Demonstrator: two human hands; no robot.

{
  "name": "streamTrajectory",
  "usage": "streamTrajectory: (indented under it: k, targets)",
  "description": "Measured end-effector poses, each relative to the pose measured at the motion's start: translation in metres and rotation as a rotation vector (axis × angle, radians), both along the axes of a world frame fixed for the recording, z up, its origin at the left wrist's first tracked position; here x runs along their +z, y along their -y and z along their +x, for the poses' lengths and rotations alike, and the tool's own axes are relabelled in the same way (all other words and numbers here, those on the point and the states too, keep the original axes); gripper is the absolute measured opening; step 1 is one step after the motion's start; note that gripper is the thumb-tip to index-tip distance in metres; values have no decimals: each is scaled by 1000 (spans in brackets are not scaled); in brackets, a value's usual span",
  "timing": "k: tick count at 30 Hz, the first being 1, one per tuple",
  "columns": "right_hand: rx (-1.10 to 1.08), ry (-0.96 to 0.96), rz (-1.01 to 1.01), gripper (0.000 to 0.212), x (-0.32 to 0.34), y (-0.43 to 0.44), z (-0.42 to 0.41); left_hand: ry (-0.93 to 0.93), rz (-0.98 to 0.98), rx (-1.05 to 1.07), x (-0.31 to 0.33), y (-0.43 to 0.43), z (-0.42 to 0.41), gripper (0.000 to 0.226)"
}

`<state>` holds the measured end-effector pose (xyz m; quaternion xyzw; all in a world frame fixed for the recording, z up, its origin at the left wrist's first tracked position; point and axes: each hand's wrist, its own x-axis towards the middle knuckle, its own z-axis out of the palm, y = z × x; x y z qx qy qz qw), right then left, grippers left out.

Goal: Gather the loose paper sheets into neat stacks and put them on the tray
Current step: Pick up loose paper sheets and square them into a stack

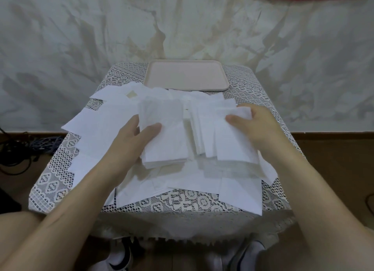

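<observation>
Left hand (137, 134) is pinching the stack (166, 141), right hand (258, 125) pinching fanned sheets (228, 143) at the centre of the table (182, 206); squaring them together is probably coming next

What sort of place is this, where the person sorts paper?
Likely a home room, not certain: a lace tablecloth, a stained wall behind it, tangled cables on the floor.

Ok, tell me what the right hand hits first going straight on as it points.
The right hand points left across the sheets it grips, so probably the paper stack in the left hand.
</observation>
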<state>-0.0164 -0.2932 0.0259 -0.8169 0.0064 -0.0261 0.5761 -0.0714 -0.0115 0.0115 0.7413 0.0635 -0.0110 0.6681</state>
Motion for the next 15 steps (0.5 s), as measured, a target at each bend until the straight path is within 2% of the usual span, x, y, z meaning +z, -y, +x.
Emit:
streamTrajectory:
  k: [1, 3, 5, 7, 11, 15]
  targets:
    - [15, 3, 101, 4, 4, 1, -2, -3, -2, 2, 0, 1, 0, 21]
    - [64, -5, 291, 10, 13, -1, -8, -3, -6, -2, 1, 3, -1, 21]
    - [118, -31, 400, 10, 17, -8, -15, 3, -19, -10, 2, 6, -3, 30]
    - [156, -57, 404, 7, 15, -19, -21, 13, -31, -24, 3, 9, -5, 43]
    - [188, -38, 275, 7, 4, -43, -29, 24, -68, -32, 3, 14, -8, 48]
    - [217, -64, 340, 5, 4, -53, -34, 26, -79, -38, 2, 18, -8, 50]
